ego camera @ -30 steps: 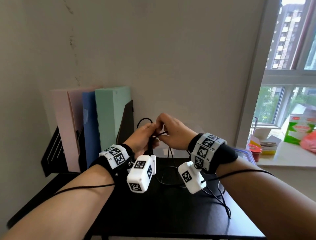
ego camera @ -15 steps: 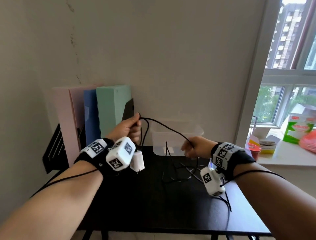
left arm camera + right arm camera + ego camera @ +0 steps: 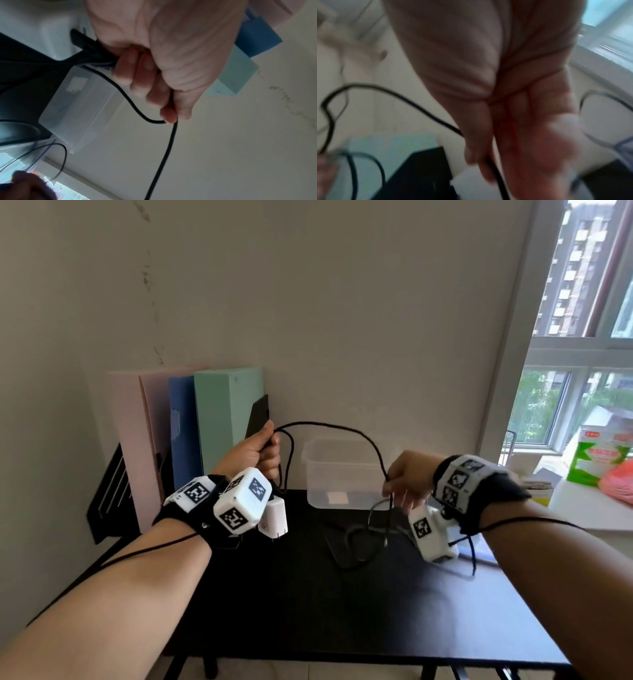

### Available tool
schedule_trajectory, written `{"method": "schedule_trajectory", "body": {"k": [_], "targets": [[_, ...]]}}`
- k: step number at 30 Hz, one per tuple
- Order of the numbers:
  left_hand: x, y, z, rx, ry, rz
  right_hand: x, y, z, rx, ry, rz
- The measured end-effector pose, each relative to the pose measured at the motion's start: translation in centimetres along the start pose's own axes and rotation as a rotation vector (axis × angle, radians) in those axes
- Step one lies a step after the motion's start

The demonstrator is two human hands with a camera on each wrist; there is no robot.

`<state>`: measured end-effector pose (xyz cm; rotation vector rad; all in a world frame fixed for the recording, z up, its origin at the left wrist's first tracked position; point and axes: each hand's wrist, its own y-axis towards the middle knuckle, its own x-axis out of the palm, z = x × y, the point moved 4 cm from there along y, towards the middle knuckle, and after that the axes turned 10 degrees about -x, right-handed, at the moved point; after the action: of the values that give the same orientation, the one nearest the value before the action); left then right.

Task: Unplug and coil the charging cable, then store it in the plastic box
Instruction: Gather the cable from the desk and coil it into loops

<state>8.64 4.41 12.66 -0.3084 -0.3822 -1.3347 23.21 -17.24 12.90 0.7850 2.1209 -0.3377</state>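
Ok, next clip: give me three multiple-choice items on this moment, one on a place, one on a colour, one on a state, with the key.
1. Where does the plastic box stand?
A. On the windowsill
B. On the black table, by the wall
C. On the floor

2. What colour is the charging cable?
A. White
B. Red
C. Black

3. What is the left hand doing?
A. Gripping gathered cable loops
B. Lying flat on the table
C. Holding the box

Key: 1 B, the head view shows it on the tabletop between the hands. 2 C, it runs black from the left hand to the right hand. 3 A, the left wrist view shows fingers curled round the strands.
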Motion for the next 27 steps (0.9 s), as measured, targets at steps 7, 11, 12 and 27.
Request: {"method": "schedule_trajectory", "body": {"k": [7, 11, 12, 27], "targets": [[0.6, 0.0, -0.9, -0.034, 0.016, -0.025, 0.2, -0.1, 0.3, -0.129, 0.354, 0.183], [0.7, 0.0, -1.0, -0.037, -0.065, -0.117, -1.4, -0.4, -0.4, -0.26, 1.029, 0.432], [0.7, 0.0, -0.9, -0.035, -0.09, -0.153, -2.0, -0.5, -0.2, -0.293, 1.111, 0.539], [-1.0, 0.1, -0.3, -0.077, -0.304, -0.203, 1.0, -0.3, -0.4, -0.163, 0.019, 0.34]]}}
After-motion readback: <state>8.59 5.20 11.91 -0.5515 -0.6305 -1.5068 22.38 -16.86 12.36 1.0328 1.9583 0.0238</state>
